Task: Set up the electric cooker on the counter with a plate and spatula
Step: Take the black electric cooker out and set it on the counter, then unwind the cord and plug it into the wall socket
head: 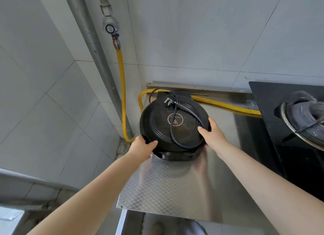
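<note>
Black and glossy, the electric cooker point(175, 124) sat at the back corner of the steel counter point(175, 187), close to the wall. It looked like a rigid, rather heavy appliance with a smooth shell that could slip, so holding it at two opposite sides of the rim seemed the safe way. The left hand point(142, 147) gripped the near-left edge of the cooker, thumb on top. The right hand point(211, 133) held its right edge, fingers curled over the rim. A loose power cord point(182, 110) with its plug lay coiled on the cooker's lid and might slide off if it were tilted. Behind the cooker ran a yellow gas hose point(226, 105), almost touching it. To the right of the cooker stood a gas stove point(273, 122). No plate or spatula was visible.
</note>
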